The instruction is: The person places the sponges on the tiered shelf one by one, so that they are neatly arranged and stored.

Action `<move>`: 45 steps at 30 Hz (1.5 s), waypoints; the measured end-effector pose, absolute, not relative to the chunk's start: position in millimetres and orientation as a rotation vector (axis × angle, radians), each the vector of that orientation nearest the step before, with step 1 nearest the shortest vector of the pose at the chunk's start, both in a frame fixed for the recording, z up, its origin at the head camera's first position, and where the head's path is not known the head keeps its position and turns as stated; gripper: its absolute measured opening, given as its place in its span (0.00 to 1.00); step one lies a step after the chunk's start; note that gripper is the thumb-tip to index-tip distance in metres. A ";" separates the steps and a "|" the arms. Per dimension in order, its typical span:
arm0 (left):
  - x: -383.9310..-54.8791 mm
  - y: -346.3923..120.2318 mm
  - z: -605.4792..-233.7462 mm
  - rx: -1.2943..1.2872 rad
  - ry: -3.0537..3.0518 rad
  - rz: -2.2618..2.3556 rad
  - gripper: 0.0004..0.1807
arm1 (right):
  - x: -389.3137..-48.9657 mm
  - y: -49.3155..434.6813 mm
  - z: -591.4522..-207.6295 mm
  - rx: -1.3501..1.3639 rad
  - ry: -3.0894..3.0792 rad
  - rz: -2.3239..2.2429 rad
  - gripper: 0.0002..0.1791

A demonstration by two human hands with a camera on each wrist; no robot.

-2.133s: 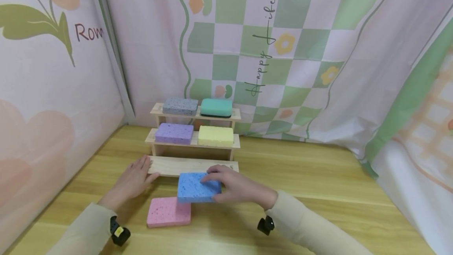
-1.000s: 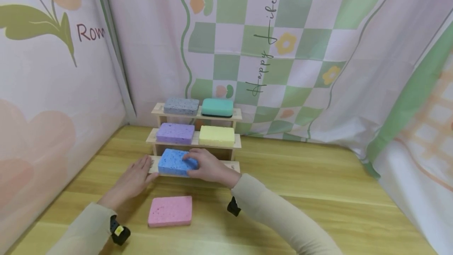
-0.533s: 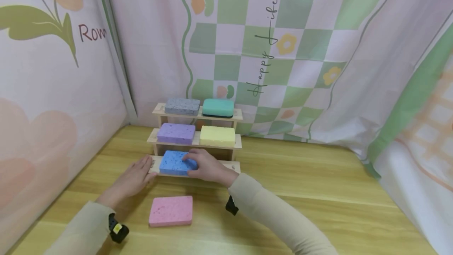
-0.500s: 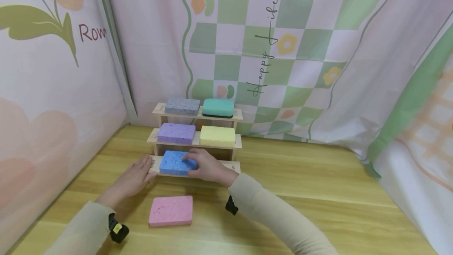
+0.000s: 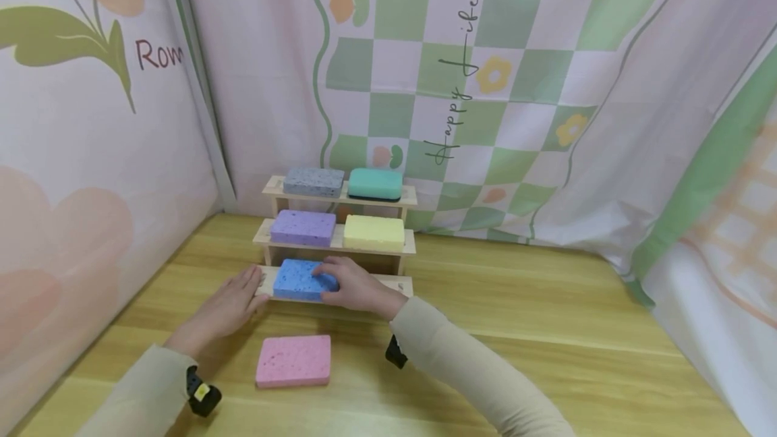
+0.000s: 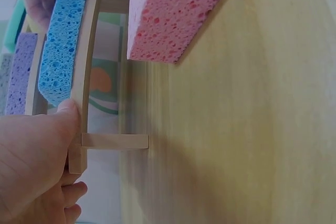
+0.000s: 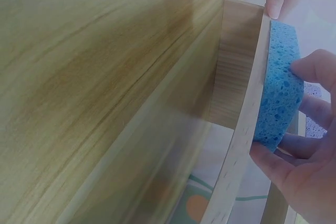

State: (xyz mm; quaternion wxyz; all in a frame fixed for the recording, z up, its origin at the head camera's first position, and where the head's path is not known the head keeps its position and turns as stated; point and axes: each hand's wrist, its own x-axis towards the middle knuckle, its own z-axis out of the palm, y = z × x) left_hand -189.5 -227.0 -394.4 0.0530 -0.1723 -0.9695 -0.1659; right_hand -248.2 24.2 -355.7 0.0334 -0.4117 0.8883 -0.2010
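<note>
A three-step wooden shelf [image 5: 386,284] stands on the table. On the left part of its lowest step lies a blue sponge [image 5: 297,280], flat on the board. My right hand [image 5: 358,286] grips this sponge at its right end, thumb at the front and fingers over the top and back. At the step's left end, my left hand [image 5: 227,305] holds the board; in the left wrist view its thumb [image 6: 67,116] lies by the front edge, close to the blue sponge, and several fingers curl beyond the board. A pink sponge [image 5: 294,361] lies on the table in front.
On the middle step are a purple sponge [image 5: 303,228] and a yellow sponge [image 5: 373,232]. The top step bears a grey sponge [image 5: 313,182] and a teal sponge [image 5: 375,183]. A checked curtain [image 5: 455,86] hangs behind, and printed cloth [image 5: 91,154] borders the left side.
My right hand has carried the blue sponge from above the pink one back and left onto the lowest step. Over the last half second it stays almost still. The left hand keeps its place.
</note>
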 end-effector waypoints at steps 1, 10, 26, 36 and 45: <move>-189.3 -227.0 -394.2 -0.523 -2.947 -0.505 0.34 | -248.1 24.4 -355.7 -1.271 2.732 -0.620 0.20; -188.1 -226.3 -393.4 -0.528 -2.939 -0.500 0.34 | -244.4 26.7 -354.4 -1.251 2.726 -0.637 0.21; -188.7 -226.9 -396.2 -0.534 -2.930 -0.499 0.34 | -247.0 19.2 -356.2 -1.287 2.711 -0.633 0.20; -190.6 -232.2 -396.2 -0.592 -2.935 -0.507 0.32 | -247.8 14.1 -357.1 -1.299 2.718 -0.630 0.21; -191.7 -235.3 -395.4 -0.622 -2.945 -0.526 0.32 | -247.2 12.3 -356.8 -1.290 2.722 -0.612 0.21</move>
